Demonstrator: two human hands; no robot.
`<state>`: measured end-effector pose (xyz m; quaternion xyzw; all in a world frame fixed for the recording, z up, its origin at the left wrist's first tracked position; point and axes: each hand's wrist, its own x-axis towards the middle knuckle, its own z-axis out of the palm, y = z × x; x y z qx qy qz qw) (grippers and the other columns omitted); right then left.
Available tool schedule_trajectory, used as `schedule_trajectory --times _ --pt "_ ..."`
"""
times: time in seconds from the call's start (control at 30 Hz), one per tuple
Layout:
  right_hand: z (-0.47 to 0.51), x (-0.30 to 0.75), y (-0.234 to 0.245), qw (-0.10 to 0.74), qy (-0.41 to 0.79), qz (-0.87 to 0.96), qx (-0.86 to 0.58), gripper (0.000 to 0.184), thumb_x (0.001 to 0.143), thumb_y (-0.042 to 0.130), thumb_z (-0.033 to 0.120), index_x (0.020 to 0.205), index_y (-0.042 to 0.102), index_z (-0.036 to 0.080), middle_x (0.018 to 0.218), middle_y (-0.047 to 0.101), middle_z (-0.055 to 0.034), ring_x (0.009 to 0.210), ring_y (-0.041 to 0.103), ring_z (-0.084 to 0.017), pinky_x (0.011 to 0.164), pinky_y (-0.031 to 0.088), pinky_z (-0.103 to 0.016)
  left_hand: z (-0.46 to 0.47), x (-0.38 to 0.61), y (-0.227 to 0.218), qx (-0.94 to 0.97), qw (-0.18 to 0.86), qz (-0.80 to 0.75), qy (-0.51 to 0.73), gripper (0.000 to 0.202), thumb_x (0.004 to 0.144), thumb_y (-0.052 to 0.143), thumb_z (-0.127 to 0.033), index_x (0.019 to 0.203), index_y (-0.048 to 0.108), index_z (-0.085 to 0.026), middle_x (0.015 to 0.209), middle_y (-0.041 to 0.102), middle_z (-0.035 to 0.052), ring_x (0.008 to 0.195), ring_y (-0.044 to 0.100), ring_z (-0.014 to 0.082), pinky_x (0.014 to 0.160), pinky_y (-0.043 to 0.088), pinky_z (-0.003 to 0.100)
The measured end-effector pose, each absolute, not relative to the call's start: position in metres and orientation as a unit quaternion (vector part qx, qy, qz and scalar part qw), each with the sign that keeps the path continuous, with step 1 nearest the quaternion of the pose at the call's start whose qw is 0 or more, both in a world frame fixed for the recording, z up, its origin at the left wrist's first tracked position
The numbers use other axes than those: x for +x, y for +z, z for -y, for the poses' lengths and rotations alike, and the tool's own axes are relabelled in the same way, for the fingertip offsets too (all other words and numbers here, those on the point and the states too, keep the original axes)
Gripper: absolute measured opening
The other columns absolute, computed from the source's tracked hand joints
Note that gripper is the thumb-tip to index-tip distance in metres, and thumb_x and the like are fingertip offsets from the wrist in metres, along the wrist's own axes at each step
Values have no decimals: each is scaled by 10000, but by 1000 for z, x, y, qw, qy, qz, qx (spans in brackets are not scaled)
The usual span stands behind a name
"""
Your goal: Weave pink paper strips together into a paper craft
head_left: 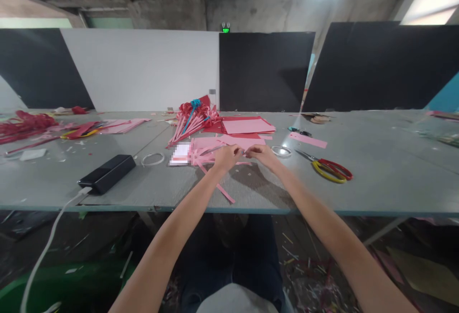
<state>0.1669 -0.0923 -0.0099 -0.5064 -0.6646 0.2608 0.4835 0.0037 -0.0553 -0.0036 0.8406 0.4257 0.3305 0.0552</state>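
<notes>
My left hand (227, 156) and my right hand (261, 154) are close together above the table, fingers pinched. Whatever lies between the fingertips is too small to make out. Just left of my left hand is a bunch of pink paper strips (199, 156), and one loose pink strip (225, 192) runs toward the table edge. Flat pink paper (247, 141) lies behind both hands. A pale thin ring (282, 152) rests right of my right hand, and another such ring (152, 159) is farther left. Scissors (332, 169) with red and yellow handles lie to the right.
A black box-like device (107, 173) with a white cable (53, 234) sits at the left. Behind are a bundle of pink and red paper flowers (197, 117), pink sheets (247, 125), a small dark cutting tool (300, 132) and a pink strip (308, 140). Red strips (28, 124) pile far left.
</notes>
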Motion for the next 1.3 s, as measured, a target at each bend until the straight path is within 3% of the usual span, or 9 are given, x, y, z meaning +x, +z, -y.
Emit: schedule_trajectory --times 0.13,0.37,0.63,1.07,1.3 --pt "92 167 -10 501 338 623 -496 98 685 606 281 694 648 193 753 679 -39 757 621 -167 712 453 -293 51 4 -6 836 93 -410 353 259 821 468 -283 682 636 -143 634 618 24 553 474 119 520 249 241" --pt "90 168 -15 510 344 623 -483 163 692 599 343 704 657 192 742 661 -42 729 592 -162 684 441 -295 49 4 -7 833 167 -367 378 256 801 444 -247 621 594 -142 576 561 1 536 442 110 525 273 235" --pt "92 167 -12 509 328 622 -497 149 707 582 312 662 653 189 705 653 -42 693 589 -159 656 440 -287 46 4 -8 834 186 -354 379 269 800 440 -273 589 544 -144 535 498 -14 503 397 97 498 253 233" --pt "94 166 -8 486 196 643 -558 147 727 524 240 627 613 177 654 642 -27 637 571 -144 596 397 -255 50 -1 -2 863 270 -275 328 263 813 509 -345 778 666 -136 742 659 31 670 560 138 624 394 226" --pt "91 167 -11 453 188 686 -538 167 728 526 253 650 646 167 662 660 -41 605 558 -141 570 379 -253 50 2 0 817 277 -367 349 382 868 378 -336 547 488 -159 522 460 -20 525 429 111 522 312 234"
